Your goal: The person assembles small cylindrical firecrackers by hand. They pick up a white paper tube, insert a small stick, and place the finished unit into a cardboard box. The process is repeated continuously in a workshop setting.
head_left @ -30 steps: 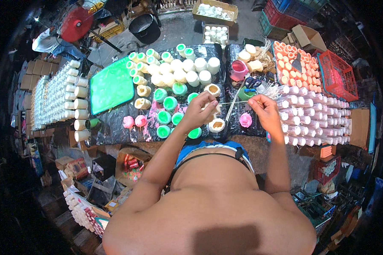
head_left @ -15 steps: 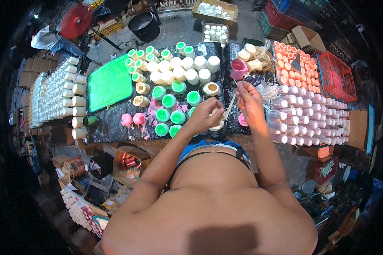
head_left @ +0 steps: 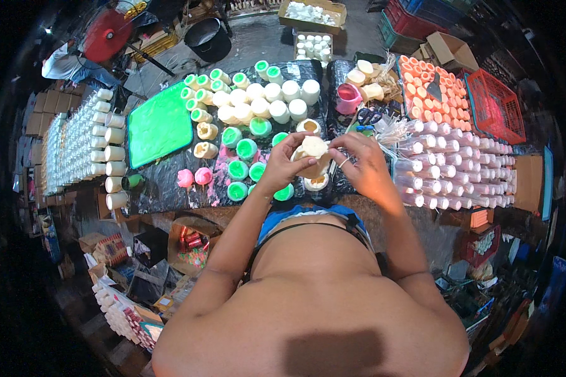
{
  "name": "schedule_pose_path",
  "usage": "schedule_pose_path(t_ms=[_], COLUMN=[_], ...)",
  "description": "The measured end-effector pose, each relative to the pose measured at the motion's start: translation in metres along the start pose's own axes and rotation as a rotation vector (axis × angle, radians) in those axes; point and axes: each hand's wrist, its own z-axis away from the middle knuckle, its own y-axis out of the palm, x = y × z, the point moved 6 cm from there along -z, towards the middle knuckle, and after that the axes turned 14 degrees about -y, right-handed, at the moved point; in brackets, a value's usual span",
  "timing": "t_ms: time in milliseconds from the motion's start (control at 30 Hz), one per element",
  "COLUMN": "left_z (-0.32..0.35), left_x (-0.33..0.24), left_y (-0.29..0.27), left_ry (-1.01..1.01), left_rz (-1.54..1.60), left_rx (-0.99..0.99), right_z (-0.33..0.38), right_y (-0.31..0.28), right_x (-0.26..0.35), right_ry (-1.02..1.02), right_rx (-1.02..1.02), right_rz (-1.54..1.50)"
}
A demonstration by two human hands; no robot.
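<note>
My left hand (head_left: 282, 166) is closed around a lumpy cream mould (head_left: 311, 148), lifted above the near edge of the table. My right hand (head_left: 366, 168) is pinched at the mould's right side on a thin white wick (head_left: 344, 161), mostly hidden by the fingers. Under and behind my hands are more hollow cream moulds (head_left: 309, 127), one partly covered by the held one. Just left of my left hand stand several white cups filled with green (head_left: 238, 170). Right of my right hand lies a bundle of white wicks (head_left: 396, 133), by scissors (head_left: 368, 116).
A green-filled tray (head_left: 162, 125) and rows of white cylinders (head_left: 114, 152) take the left. Pink lumps (head_left: 203, 176) sit nearer. At right are clear cups (head_left: 443, 163), orange pieces (head_left: 431, 88) and a red crate (head_left: 498, 103). A pink pitcher (head_left: 348, 99) stands mid-table.
My left hand has picked up the cream mould and raised it. My right hand has come down and left with the wick, meeting the mould's side.
</note>
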Motion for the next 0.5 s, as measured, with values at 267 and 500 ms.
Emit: schedule_pose_path(t_ms=[267, 500], left_z=[0.01, 0.016], left_x=[0.001, -0.009], left_y=[0.007, 0.011], left_ry=[-0.016, 0.031], left_rz=[-0.044, -0.185], left_rx=[-0.011, -0.07], right_z=[-0.001, -0.002], right_y=[0.001, -0.005], right_x=[0.008, 0.025], right_ry=[-0.043, -0.091], right_rx=[-0.02, 0.072], right_rz=[0.078, 0.142])
